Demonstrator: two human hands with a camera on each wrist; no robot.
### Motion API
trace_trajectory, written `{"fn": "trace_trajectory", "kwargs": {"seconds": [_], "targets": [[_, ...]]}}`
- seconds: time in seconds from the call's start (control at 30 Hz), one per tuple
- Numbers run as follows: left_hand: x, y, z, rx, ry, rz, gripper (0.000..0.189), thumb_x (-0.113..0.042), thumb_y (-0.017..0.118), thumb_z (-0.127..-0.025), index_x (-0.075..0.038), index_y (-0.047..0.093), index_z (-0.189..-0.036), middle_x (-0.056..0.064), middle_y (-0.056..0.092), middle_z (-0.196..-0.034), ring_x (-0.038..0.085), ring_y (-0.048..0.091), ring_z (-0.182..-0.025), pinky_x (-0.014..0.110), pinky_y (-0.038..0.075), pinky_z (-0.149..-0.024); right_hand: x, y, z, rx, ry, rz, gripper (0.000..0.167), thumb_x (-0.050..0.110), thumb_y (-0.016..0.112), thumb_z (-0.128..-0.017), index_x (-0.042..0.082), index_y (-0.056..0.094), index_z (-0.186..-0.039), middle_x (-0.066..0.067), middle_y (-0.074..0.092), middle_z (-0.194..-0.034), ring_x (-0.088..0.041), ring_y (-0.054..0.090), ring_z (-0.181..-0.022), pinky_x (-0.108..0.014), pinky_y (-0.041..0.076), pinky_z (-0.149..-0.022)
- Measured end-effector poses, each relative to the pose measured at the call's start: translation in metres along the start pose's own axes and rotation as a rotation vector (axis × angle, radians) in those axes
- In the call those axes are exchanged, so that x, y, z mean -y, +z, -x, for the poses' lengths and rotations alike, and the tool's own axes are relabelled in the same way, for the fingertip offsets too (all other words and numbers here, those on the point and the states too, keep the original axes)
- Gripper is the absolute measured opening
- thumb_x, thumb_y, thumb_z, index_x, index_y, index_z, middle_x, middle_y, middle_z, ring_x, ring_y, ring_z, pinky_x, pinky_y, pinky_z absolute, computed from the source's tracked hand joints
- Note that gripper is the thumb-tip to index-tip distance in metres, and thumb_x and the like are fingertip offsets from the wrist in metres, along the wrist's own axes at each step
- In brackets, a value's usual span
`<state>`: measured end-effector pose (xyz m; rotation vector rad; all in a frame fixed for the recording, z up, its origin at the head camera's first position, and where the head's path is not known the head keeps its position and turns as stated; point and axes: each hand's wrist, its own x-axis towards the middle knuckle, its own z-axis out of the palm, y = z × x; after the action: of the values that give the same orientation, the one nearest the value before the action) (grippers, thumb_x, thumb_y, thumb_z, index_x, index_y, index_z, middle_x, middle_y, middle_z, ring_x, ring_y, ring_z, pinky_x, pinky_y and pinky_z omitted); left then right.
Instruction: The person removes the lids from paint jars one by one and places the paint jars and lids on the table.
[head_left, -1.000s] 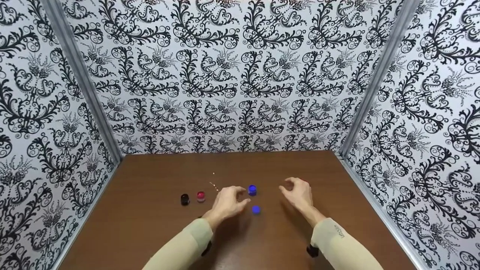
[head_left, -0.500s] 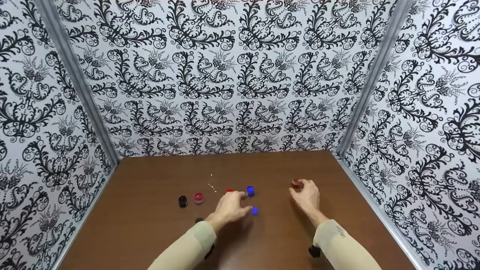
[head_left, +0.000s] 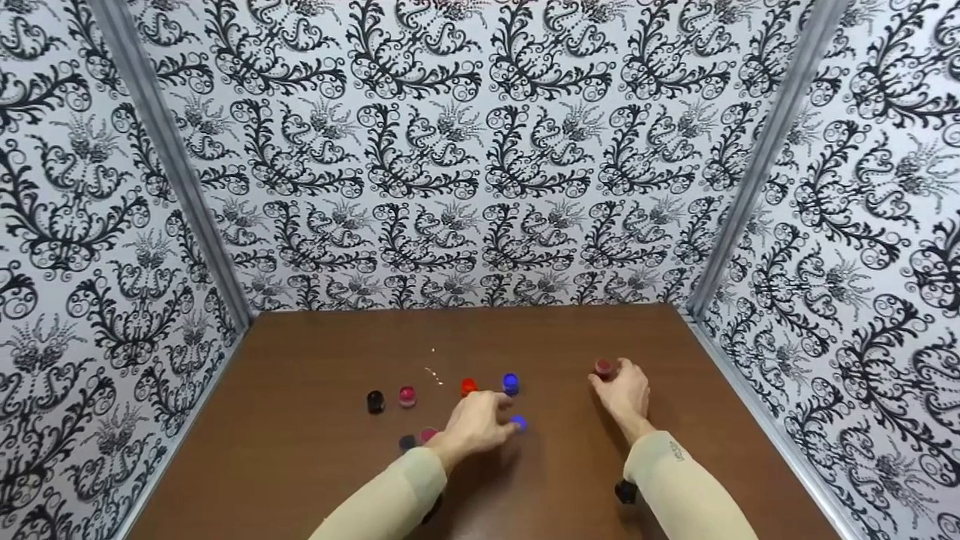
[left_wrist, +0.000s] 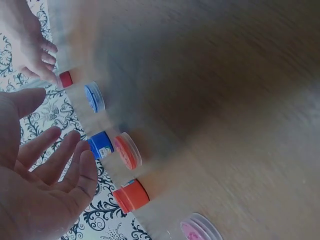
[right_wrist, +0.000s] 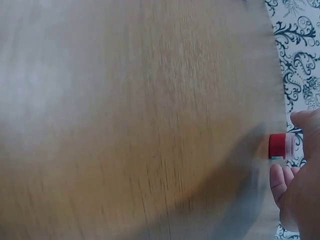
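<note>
My right hand is at the right of the table around a small red paint jar. In the right wrist view the jar sits between the thumb and the fingers, with gaps on both sides. Relaxed fingers and a raised thumb mark my left hand, which holds nothing. It hovers near a round blue lid, partly covered by its fingertips in the head view. Just beyond stand a blue paint jar and an orange-red paint jar. An orange lid shows in the left wrist view, hidden from the head view.
Left of my left hand stand a crimson jar and a black jar. A dark lid and a pink lid lie beside my left wrist. Patterned walls enclose the brown table at the back and sides.
My right hand moved right and its fingers loosened around the red jar, which now shows more fully. My left hand shifted slightly right and nearer, uncovering the orange-red jar and the lids by its wrist.
</note>
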<state>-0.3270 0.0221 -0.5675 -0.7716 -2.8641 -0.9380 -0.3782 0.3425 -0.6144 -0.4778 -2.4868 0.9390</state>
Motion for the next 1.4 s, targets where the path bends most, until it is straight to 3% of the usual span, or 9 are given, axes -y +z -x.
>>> {"fn": "trace_trajectory", "kwargs": {"seconds": [0.27, 0.73, 0.9, 1.4], "targets": [[-0.007, -0.004, 0.000, 0.018, 0.017, -0.075, 0.044, -0.036, 0.086, -0.098, -0.010, 0.081, -0.132, 0.005, 0.086, -0.124, 0.025, 0.082, -0.113, 0.044, 0.067, -0.099, -0.005, 0.011, -0.008, 0.040, 0.025, 0.038, 0.055, 0.029, 0.087, -0.094, -0.006, 0.068, -0.132, -0.036, 0.073, -0.132, -0.059, 0.069, -0.125, -0.070, 0.054, -0.109], [-0.011, -0.005, -0.006, -0.013, 0.040, -0.067, 0.038, -0.033, 0.086, -0.096, -0.012, 0.083, -0.128, 0.004, 0.087, -0.122, 0.023, 0.082, -0.112, 0.040, 0.067, -0.098, -0.005, 0.012, -0.019, 0.088, 0.014, 0.075, 0.044, 0.028, 0.080, -0.100, -0.005, 0.072, -0.128, -0.033, 0.076, -0.129, -0.056, 0.070, -0.123, -0.068, 0.055, -0.109], [-0.011, -0.003, -0.007, -0.036, 0.077, -0.051, 0.034, -0.030, 0.087, -0.094, -0.012, 0.085, -0.123, 0.002, 0.087, -0.119, 0.022, 0.083, -0.109, 0.039, 0.067, -0.095, -0.005, 0.014, -0.022, 0.117, 0.023, 0.098, 0.044, 0.030, 0.077, -0.102, -0.003, 0.075, -0.130, -0.031, 0.078, -0.129, -0.054, 0.072, -0.122, -0.066, 0.056, -0.107], [-0.013, 0.003, -0.006, -0.028, 0.086, -0.062, 0.034, -0.031, 0.086, -0.094, -0.012, 0.085, -0.122, 0.004, 0.088, -0.113, 0.019, 0.083, -0.099, 0.037, 0.068, -0.087, -0.005, 0.008, -0.019, 0.162, 0.012, 0.132, 0.047, 0.030, 0.076, -0.104, -0.006, 0.072, -0.134, -0.034, 0.075, -0.131, -0.055, 0.071, -0.123, -0.067, 0.056, -0.108]]}}
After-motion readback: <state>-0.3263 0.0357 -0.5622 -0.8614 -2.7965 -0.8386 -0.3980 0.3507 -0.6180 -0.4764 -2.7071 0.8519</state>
